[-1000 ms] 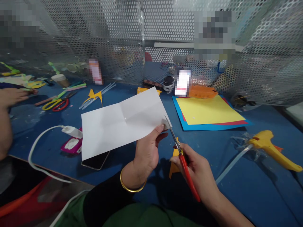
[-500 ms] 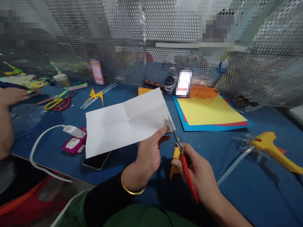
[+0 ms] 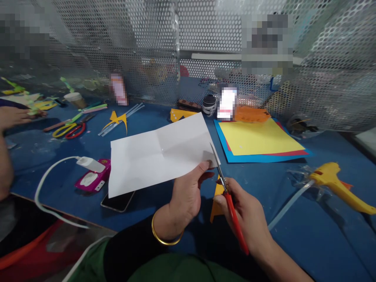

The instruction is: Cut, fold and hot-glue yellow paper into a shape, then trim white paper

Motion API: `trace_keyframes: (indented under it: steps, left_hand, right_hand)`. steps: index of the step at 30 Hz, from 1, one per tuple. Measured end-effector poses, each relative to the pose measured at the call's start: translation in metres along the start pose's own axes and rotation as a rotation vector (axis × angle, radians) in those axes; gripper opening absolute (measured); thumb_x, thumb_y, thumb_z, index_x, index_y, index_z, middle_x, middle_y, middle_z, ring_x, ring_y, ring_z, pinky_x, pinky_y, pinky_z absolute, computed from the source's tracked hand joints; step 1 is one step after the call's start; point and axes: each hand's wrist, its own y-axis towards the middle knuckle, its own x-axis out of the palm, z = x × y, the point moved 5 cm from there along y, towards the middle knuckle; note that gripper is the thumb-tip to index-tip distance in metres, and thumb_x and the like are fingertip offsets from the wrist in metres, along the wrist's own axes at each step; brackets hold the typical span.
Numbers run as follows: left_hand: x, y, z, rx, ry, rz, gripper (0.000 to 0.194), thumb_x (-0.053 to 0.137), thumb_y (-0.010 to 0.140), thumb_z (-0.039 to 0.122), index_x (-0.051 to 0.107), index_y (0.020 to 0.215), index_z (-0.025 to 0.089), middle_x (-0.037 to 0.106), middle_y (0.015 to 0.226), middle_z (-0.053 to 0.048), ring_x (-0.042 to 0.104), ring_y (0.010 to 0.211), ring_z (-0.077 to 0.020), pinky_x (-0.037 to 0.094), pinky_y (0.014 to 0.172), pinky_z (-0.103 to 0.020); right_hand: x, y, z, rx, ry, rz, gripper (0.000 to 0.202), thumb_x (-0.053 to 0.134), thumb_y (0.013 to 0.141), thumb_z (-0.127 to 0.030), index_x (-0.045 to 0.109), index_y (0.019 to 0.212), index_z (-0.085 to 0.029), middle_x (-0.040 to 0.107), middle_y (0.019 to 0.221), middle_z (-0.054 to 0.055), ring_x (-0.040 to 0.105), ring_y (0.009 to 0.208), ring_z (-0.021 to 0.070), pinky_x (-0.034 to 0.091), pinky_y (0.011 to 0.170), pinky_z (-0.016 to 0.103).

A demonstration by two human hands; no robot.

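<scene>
A creased sheet of white paper [image 3: 158, 152] is pinched near its right lower corner by my left hand [image 3: 188, 192], thumb on top. Red-handled scissors [image 3: 235, 219] are in my right hand [image 3: 248, 213], my fingers wrapped round the handles. Their blades point up and away, lying at the paper's right edge close to my left fingertips. Whether the blades are fully closed I cannot tell. Beneath my right hand lies a cut piece of orange paper [image 3: 216, 203], partly hidden. A dark phone [image 3: 119, 201] lies half under the paper's lower left part.
Coloured sheets [image 3: 255, 137] lie at the right, with a yellow glue gun [image 3: 337, 180] nearer. A purple power socket [image 3: 101, 182] with a white charger stands left. Scissors [image 3: 69, 130] and glue sticks [image 3: 129, 117] lie farther back. Another person's hand [image 3: 17, 115] is at far left.
The white paper has shifted slightly right and tilted a little, and my left hand has moved right with it. The scissors remain at its right edge.
</scene>
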Motion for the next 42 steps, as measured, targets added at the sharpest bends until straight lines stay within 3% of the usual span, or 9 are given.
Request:
trace_keyframes:
  steps: [9,17,22,30,42]
  left_hand:
    - [0.0008,0.0002,-0.0005,-0.007,0.015,-0.018,0.015,0.087,0.061,0.018,0.075,0.070,0.019,0.075,0.079,-0.002,0.069,0.075,-0.0158,0.052,0.066,-0.027]
    - [0.0016,-0.0001,0.0003,0.000,0.003,-0.009,0.017,0.089,0.058,0.019,0.076,0.069,0.019,0.075,0.078,-0.002,0.068,0.074,-0.0147,0.052,0.065,-0.026]
    - [0.0022,-0.0006,0.0017,0.009,0.005,-0.006,0.021,0.090,0.056,0.018,0.075,0.071,0.019,0.075,0.078,-0.002,0.068,0.074,-0.0151,0.051,0.065,-0.026]
    - [0.0002,-0.0012,0.0032,0.010,0.009,-0.009,0.024,0.086,0.062,0.013,0.076,0.083,0.020,0.075,0.082,-0.001,0.068,0.076,-0.0165,0.050,0.066,-0.028]
    - [0.0008,-0.0020,0.0043,-0.007,-0.001,-0.030,0.028,0.085,0.063,0.013,0.076,0.089,0.018,0.075,0.081,-0.001,0.069,0.075,-0.0166,0.051,0.065,-0.028]
  right_hand:
    - [-0.0001,-0.0004,-0.0021,0.020,0.061,-0.016,0.039,0.051,0.092,-0.062,0.058,0.090,-0.024,0.061,0.057,-0.004,0.053,0.048,0.0128,0.040,0.047,0.022]
    - [-0.0016,0.0004,-0.0001,0.028,0.045,0.006,0.041,0.051,0.090,-0.063,0.059,0.088,-0.023,0.056,0.056,-0.004,0.048,0.047,0.0122,0.039,0.047,0.023]
    - [0.0006,-0.0001,0.0039,0.036,0.040,-0.005,0.045,0.049,0.090,-0.066,0.059,0.089,-0.022,0.053,0.057,-0.004,0.045,0.049,0.0126,0.040,0.048,0.024]
    - [-0.0046,0.0011,0.0023,-0.013,-0.065,0.022,0.047,0.056,0.087,-0.063,0.063,0.109,-0.022,0.067,0.069,0.000,0.059,0.055,0.0151,0.047,0.051,0.025]
    - [-0.0079,0.0002,0.0005,-0.031,-0.034,0.022,0.051,0.057,0.085,-0.066,0.063,0.108,-0.021,0.067,0.067,-0.001,0.059,0.052,0.0144,0.048,0.050,0.024]
